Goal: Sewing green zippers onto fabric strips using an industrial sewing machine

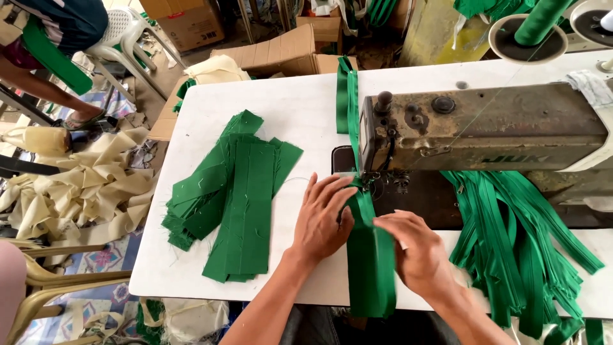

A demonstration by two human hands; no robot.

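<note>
Person is sitting at a white desk [268, 102], feeding a long green strip [370, 255] under the needle of an old sewing machine [485, 124]. Left hand [322, 220] is lying flat on the strip's left edge, fingers [332, 188] spread and pressing down just short of the needle. Right hand [415, 252] is resting on the strip's right edge, fingers loosely together, thumb and forefinger seeming to pinch the edge; exact grip is hard to tell. The strip is running from the desk's front edge up to the needle, and a green band [346, 96] is trailing out behind the machine, so the sewing looks partway along this piece. A stack of flat green cloth pieces [233, 191] is lying left of the hands, looking not yet sewn. A heap of green zippers [517, 243] is hanging over the desk on the right. Green thread spool [539, 22] is standing top right. Cream scraps [83, 191] are littering the floor at left.
</note>
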